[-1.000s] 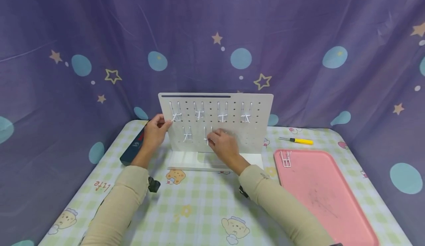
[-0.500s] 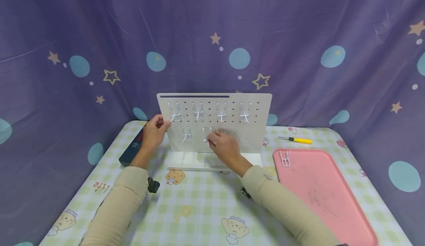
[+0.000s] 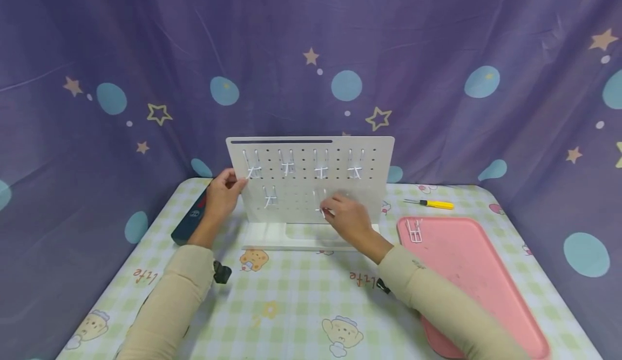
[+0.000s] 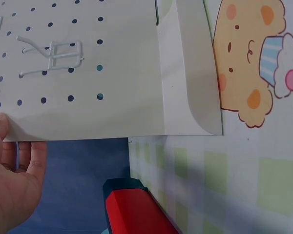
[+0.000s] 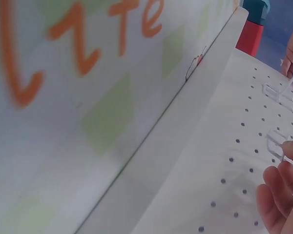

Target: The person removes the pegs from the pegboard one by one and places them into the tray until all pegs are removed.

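Note:
A white pegboard (image 3: pixel 296 209) stands upright on its base at the middle of the table. My left hand (image 3: pixel 223 195) grips its left edge, thumb on the front and fingers behind, as the left wrist view shows. My right hand (image 3: pixel 351 218) pinches a white wire hook (image 5: pixel 273 142) against the lower front of the board. Fingers partly cover this hook, and I cannot tell whether its prongs sit in the holes. Several like it hang in the top row, among them one wire hook (image 3: pixel 321 170) near the middle. Another wire hook (image 3: pixel 270 198) hangs lower left.
To the right lies a pink tray (image 3: pixel 466 263) with a white wire hook (image 3: pixel 414 231) in its upper left corner. Behind the tray is a yellow-handled screwdriver (image 3: pixel 437 204). A dark box with red (image 3: pixel 189 222) lies left of the board, partly behind my left arm.
My right hand has shifted to the right along the lower board, carrying the pinched hook with it. My left hand keeps its hold on the edge. The head view has turned slightly.

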`<state>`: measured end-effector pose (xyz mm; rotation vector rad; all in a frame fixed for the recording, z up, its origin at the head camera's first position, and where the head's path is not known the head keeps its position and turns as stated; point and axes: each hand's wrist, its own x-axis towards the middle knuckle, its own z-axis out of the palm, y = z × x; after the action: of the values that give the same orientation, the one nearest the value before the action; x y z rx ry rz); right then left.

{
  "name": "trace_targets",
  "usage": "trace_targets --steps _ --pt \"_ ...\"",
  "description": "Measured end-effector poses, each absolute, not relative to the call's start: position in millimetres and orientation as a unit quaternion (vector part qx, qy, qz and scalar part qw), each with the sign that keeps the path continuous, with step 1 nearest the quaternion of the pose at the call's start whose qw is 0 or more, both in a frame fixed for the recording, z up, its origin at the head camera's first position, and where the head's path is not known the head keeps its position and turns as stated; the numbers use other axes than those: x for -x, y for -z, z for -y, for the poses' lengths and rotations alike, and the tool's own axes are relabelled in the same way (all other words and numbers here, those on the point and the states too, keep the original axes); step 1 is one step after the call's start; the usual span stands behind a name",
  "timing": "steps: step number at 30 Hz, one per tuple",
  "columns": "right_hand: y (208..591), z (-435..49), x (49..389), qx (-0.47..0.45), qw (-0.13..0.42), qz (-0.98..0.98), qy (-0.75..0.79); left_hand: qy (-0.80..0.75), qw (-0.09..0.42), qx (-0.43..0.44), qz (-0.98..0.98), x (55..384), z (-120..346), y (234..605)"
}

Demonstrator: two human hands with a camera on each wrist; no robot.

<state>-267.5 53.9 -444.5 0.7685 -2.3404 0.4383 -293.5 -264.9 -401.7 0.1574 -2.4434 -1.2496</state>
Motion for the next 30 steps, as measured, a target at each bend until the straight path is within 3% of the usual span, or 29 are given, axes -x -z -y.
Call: trace_targets --steps 23,30 --pt "430 -145 247 -0.244 0.221 0.918 -0.22 0.444 0.204 -0.049 0.871 294 268 402" --pt "421 -179 246 -0.234 0.222 0.914 -0.245 0.443 0.202 -0.049 0.872 294 267 401"
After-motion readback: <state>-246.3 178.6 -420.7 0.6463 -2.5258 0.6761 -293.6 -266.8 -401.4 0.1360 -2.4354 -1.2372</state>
